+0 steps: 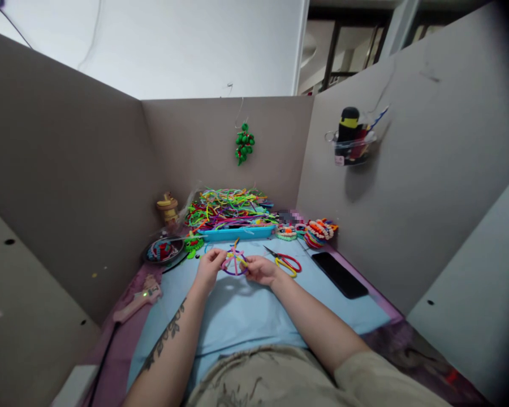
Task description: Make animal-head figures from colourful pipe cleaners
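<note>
Between my two hands, above the blue cloth (173,316), is a round frame of coloured strands (234,263) that look like pipe cleaners. Its rim is purple, and pink and yellow strands cross inside it. My left hand (212,263) pinches the left side of the frame between thumb and fingers. On the opposite side my right hand (259,269) grips it near a yellow strand, with fingers curled. Just past my right hand lie scissors (285,262) with red and yellow handles, their blades pointing to the back left.
A blue tray (241,233) heaped with coloured strands stands at the back. Left are a dark bowl (163,250) and a pink glue gun (138,301) with a lit green light. A black phone (339,275) lies right, near colourful craft pieces (319,232). Partition walls (229,113) enclose the table.
</note>
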Motion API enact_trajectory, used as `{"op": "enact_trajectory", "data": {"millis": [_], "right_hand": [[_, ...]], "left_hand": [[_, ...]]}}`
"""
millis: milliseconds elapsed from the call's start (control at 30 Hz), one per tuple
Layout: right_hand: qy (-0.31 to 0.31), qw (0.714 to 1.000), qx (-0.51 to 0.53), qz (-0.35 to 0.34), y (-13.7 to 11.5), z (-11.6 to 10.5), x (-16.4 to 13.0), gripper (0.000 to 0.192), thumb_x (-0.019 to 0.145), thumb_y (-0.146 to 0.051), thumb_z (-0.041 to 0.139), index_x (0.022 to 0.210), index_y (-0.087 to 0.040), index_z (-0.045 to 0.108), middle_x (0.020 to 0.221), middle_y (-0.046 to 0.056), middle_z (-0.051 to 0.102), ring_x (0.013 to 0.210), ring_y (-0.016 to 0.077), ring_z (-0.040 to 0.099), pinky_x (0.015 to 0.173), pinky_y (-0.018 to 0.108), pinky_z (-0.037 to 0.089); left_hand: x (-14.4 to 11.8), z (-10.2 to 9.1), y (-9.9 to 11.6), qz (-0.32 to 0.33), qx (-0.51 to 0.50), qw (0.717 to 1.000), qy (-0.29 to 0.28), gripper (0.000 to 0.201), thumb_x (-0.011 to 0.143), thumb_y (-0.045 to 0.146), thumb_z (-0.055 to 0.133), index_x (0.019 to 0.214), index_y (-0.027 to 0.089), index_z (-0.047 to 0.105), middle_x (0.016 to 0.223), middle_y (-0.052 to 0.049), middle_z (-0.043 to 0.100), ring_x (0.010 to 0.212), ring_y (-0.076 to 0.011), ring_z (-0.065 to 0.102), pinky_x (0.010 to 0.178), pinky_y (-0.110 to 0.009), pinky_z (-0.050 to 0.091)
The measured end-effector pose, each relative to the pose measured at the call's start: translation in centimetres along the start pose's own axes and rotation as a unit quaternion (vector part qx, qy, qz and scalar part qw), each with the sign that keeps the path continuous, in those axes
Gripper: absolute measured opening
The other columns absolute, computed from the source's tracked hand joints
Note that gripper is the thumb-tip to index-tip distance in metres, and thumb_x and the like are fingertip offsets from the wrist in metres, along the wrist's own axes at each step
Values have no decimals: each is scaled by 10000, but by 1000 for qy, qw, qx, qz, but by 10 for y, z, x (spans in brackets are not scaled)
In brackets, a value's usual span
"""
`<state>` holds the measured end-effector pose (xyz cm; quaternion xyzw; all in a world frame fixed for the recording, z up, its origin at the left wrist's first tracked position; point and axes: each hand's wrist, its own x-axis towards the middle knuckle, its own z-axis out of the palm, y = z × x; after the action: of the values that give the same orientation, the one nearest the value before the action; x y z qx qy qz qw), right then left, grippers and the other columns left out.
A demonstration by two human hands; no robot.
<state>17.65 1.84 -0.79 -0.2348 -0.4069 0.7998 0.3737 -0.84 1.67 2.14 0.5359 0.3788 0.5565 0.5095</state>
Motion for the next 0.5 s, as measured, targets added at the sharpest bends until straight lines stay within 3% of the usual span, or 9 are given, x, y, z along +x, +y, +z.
{"op": "enact_trajectory", "data": {"millis": [233, 500], "right_hand": [[-25, 999, -24, 4, 1, -1, -1, 264, 534, -193, 750, 732, -118, 591, 610, -14, 537, 499, 60, 440, 447, 169, 294], [22, 998, -34, -43, 0, 5, 0, 284, 523, -194, 760, 744, -109, 603, 634, -10, 541, 511, 58, 471, 468, 170, 334]], "left_hand": [[-1, 1, 0, -19, -21, 1000, -13, 313, 647, 358, 660, 529, 161, 447, 397, 75, 415, 381, -51, 356, 406, -180, 264], [-5, 3, 10, -41, -141, 988, -49, 295, 594, 321, 730, 728, 152, 530, 651, 17, 580, 581, -87, 548, 578, -221, 442]]}}
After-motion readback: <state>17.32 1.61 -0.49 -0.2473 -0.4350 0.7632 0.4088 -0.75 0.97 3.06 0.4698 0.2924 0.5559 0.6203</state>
